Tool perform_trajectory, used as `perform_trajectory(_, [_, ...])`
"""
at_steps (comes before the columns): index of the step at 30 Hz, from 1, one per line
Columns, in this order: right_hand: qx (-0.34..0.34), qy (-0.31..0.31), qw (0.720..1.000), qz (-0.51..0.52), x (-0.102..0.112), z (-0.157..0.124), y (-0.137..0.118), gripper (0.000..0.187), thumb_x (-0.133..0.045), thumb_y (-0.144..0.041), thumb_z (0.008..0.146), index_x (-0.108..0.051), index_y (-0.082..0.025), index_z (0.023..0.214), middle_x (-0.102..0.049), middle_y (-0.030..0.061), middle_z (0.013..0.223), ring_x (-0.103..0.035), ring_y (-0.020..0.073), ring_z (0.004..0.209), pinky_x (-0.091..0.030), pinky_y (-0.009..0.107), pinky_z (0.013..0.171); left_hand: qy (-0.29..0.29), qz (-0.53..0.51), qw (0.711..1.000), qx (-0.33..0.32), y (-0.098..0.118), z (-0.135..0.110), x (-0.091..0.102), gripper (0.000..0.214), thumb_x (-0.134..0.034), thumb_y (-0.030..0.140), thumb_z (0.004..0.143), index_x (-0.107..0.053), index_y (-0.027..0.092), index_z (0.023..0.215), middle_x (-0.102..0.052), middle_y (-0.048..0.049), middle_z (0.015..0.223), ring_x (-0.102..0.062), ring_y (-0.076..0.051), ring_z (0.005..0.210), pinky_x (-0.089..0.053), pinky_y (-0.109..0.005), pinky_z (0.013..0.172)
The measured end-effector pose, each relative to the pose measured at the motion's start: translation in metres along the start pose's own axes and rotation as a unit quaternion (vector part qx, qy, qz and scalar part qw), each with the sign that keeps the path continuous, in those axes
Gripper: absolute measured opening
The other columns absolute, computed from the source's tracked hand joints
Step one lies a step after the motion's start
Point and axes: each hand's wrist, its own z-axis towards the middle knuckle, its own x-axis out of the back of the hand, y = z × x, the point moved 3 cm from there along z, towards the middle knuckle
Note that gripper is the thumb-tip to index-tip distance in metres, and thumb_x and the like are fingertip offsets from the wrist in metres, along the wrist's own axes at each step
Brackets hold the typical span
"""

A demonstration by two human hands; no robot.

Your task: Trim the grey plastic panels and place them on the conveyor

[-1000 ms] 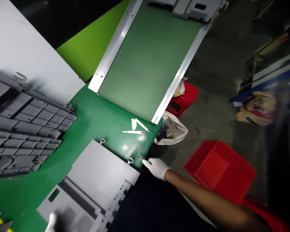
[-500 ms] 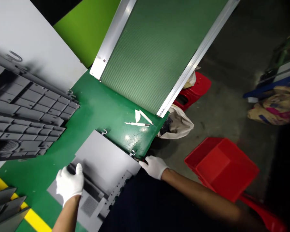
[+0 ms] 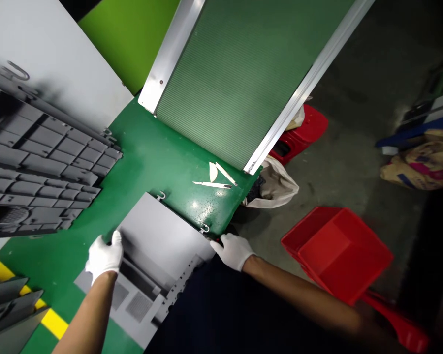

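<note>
**Left hand (image 3: 104, 258) and right hand (image 3: 232, 251) at opposite sides of a grey sheet-metal panel (image 3: 158, 231)**

Latest change: left hand shifted from above the panel's face to its left edge; right hand at about the same corner as half a second earlier. No clear shift of the panel against the two small metal hooks (image 3: 161, 195) at its far edge.

Panel lying flat near the lower edge of a green-painted worktop (image 3: 162, 157); long axis running from the hooked far edge down toward the lower left, the near end beneath the left forearm. Strip of round holes (image 3: 179, 287) along the long right side.

Left hand: white-gloved, fingers narrow and bunched at the edge, thumb raised — grip or mere contact impossible to tell. Right hand: white-gloved, fingers narrow at the panel's right corner, a small red object (image 3: 217, 241) at the fingertips, too small to identify; hold unclear.

Nearby: two slim white strips (image 3: 212, 184) on the worktop, ribbed grey mouldings (image 3: 40, 167) at its left side, a red plastic tub (image 3: 339, 253) on the floor to the right.
</note>
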Motion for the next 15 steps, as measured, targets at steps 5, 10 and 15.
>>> perform_trajectory(5, [-0.002,-0.006,1.000,0.002,0.002,0.003,-0.002,0.064,-0.027,-0.063,0.102,-0.070,-0.016,0.098,-0.073,0.0159,0.098,-0.071,0.0299,0.091,-0.047,0.037,0.076,-0.090,0.008,0.996,-0.014,-0.006,0.009,-0.008,0.082,-0.029,0.071,0.094,-0.060,0.009,0.138,-0.061,-0.0265,0.140,-0.055,-0.045,0.134,-0.043,-0.055,0.112])
perform_trajectory(10, [0.001,-0.005,1.000,0.003,0.003,0.006,-0.004,0.064,-0.027,-0.064,0.102,-0.070,-0.017,0.097,-0.073,0.0155,0.097,-0.071,0.0305,0.091,-0.048,0.038,0.075,-0.103,0.047,0.994,-0.015,-0.005,0.011,-0.008,0.079,-0.023,0.068,0.097,-0.058,0.012,0.141,-0.058,-0.0231,0.147,-0.053,-0.042,0.137,-0.043,-0.054,0.112])
perform_trajectory(15, [0.016,-0.007,1.000,-0.003,0.005,0.014,-0.012,0.064,-0.026,-0.063,0.102,-0.070,-0.017,0.100,-0.074,0.0158,0.099,-0.072,0.0316,0.091,-0.049,0.039,0.077,-0.076,0.073,0.994,-0.034,-0.009,0.020,-0.006,0.081,-0.027,0.069,0.096,-0.055,0.009,0.142,-0.063,-0.0227,0.140,-0.061,-0.038,0.130,-0.049,-0.048,0.106])
